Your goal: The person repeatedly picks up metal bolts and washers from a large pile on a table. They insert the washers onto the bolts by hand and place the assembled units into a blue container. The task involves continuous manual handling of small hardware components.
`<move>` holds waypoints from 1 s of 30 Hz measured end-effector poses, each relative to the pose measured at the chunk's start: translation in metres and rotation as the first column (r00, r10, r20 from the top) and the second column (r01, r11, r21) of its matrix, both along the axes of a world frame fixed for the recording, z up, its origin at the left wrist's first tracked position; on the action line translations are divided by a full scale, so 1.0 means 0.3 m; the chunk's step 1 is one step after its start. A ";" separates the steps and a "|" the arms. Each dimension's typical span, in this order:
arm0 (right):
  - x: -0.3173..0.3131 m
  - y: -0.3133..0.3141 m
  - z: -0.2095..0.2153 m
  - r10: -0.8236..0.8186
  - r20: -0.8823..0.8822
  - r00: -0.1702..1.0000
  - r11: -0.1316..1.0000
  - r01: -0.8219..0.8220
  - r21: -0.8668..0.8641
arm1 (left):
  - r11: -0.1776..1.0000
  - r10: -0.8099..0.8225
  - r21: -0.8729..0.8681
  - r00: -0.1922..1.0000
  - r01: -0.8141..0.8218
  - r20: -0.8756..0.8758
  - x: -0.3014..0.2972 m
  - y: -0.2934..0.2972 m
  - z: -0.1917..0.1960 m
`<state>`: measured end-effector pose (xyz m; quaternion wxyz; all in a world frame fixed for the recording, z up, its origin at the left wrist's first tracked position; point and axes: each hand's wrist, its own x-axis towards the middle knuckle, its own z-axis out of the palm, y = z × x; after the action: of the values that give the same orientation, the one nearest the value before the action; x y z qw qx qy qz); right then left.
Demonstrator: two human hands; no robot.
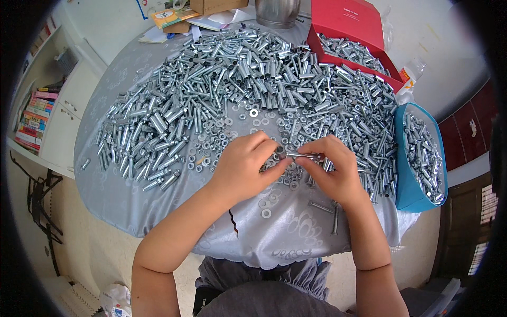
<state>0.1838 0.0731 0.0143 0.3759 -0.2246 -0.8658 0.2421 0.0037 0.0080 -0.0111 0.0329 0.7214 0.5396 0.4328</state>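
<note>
My two hands meet over the middle of the table. My right hand (334,164) pinches a silvery metal bolt (302,156), its shaft pointing left. My left hand (245,162) has thumb and fingers closed around a small metal piece with a dark round opening, which looks like a sleeve (280,150). The bolt's tip is close to this piece; whether they touch I cannot tell. Beneath and around the hands lie loose washers (265,213) and nuts (199,168). Two long bolts (335,219) rest on the cloth below my right wrist.
A wide heap of metal sleeves and bolts (253,68) arcs across the silver-grey tablecloth (121,206). A red box (348,24) of hardware stands at far right, a teal bin (409,179) at the right edge. Behind are a metal pot (277,13) and a cardboard box (217,5).
</note>
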 end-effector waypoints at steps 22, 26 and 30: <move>-0.005 0.013 0.011 0.002 0.100 0.995 0.987 -0.018 0.161 | 0.983 -0.178 -0.072 0.980 0.171 -0.090 -0.012 -0.007 -0.002; -0.007 0.015 0.004 0.074 0.109 0.991 0.987 -0.089 0.136 | 0.978 -0.181 -0.112 0.982 0.175 -0.048 -0.005 -0.007 -0.006; -0.007 0.005 -0.011 0.136 0.079 0.988 0.990 -0.139 0.035 | 0.981 -0.172 -0.097 0.985 0.170 -0.009 0.005 -0.006 -0.010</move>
<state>0.1817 0.0746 0.0111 0.3293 -0.1660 -0.8977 0.2412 0.0052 0.0061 -0.0141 0.1001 0.7664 0.4960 0.3958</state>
